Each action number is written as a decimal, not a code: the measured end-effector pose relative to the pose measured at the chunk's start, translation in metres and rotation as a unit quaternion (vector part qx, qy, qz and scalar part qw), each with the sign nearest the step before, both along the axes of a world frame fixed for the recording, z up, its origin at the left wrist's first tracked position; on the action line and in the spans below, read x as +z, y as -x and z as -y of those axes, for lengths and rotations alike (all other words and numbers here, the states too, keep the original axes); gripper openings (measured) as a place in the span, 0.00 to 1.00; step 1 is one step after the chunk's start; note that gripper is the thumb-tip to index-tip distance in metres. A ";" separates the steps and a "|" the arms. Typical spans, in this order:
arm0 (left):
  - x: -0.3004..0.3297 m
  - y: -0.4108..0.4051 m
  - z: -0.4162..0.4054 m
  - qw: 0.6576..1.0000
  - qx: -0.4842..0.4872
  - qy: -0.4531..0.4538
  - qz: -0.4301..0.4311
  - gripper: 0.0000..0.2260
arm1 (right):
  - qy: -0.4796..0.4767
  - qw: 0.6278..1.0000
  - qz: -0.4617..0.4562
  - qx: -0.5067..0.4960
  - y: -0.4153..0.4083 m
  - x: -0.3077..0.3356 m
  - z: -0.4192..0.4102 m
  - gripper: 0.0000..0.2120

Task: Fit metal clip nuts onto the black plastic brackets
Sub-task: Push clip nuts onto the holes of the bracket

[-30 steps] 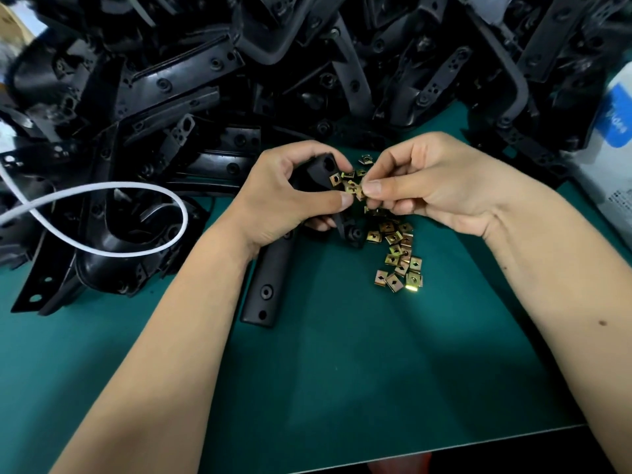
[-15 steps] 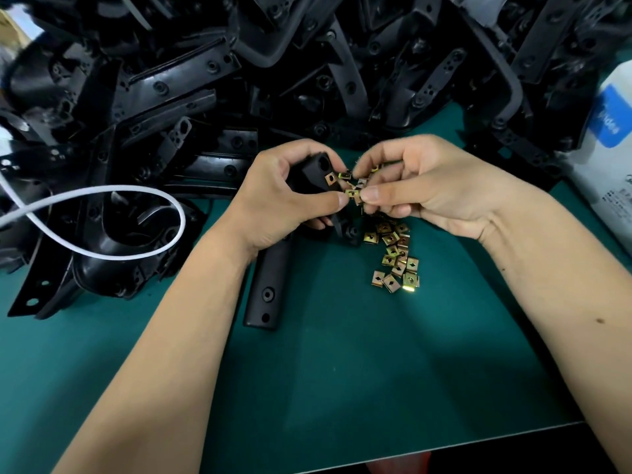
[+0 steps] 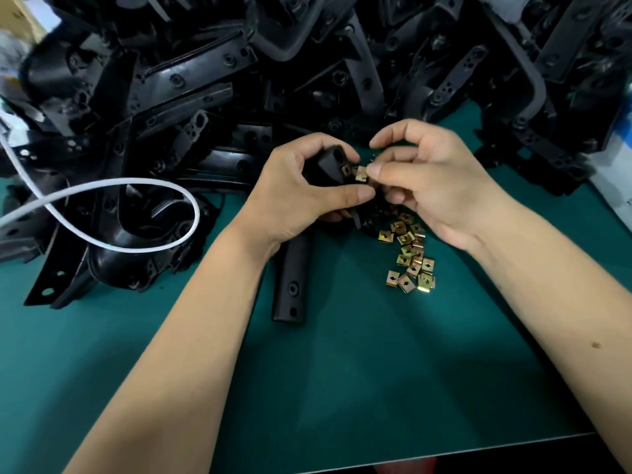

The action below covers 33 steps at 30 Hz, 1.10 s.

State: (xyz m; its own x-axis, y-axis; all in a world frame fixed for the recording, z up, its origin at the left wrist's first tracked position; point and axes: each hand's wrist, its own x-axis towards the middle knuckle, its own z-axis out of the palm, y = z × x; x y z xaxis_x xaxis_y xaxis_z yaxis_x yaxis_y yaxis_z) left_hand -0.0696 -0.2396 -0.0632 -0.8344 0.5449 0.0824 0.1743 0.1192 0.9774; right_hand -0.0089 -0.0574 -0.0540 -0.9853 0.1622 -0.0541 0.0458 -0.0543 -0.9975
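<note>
Whole top half of the frame is a big heap of black plastic brackets (image 3: 212, 97), piled on a green mat (image 3: 342, 388), with a white cable (image 3: 136, 213) looping over the ones at the left and something white with a blue label poking in at the right edge (image 3: 619, 159). Both forearms come up from the bottom and cover a good part of the mat. A loose scatter of clip nuts (image 3: 410, 254) sits right of center, brassy little squares with a hole in each, partly tucked under the right hand. The bracket being worked on (image 3: 294, 282) is a long matte black bar with screw holes, lying center frame with its near end on the mat. Left hand (image 3: 301, 193) is curled around its upper end, gripping it. Right hand (image 3: 434, 186) pinches one clip nut (image 3: 361, 173) between thumb and fingers, right at the bracket's tip.
</note>
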 end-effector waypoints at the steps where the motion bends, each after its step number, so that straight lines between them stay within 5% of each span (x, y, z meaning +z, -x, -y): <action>1: 0.000 -0.001 0.000 1.000 -0.004 -0.001 -0.004 0.16 | -0.005 1.000 0.002 0.009 -0.001 0.000 0.000 0.13; 11: 0.000 0.001 0.002 0.996 0.020 0.012 -0.086 0.18 | 0.040 0.999 0.028 0.014 -0.001 0.000 0.004 0.19; 18: 0.003 0.006 0.008 0.997 -0.007 0.032 -0.064 0.16 | 0.052 0.997 0.053 0.035 0.002 -0.001 0.003 0.19; 23: 0.003 0.014 0.024 1.000 0.012 0.011 -0.001 0.15 | 0.121 0.990 0.052 -0.042 0.007 0.002 -0.025 0.12; 33: 0.000 0.018 0.028 0.996 -0.060 -0.050 0.034 0.22 | -0.009 0.994 -0.015 0.108 -0.004 0.001 0.000 0.19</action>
State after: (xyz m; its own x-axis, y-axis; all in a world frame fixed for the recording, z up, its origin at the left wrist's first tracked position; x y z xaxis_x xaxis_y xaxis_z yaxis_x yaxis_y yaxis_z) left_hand -0.0879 -0.2676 -0.0629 -0.7688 0.6336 0.0866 0.1139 0.0025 0.9935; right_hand -0.0052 -0.0575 -0.0528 -0.9983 -0.0530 -0.0228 0.0243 -0.0281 -0.9993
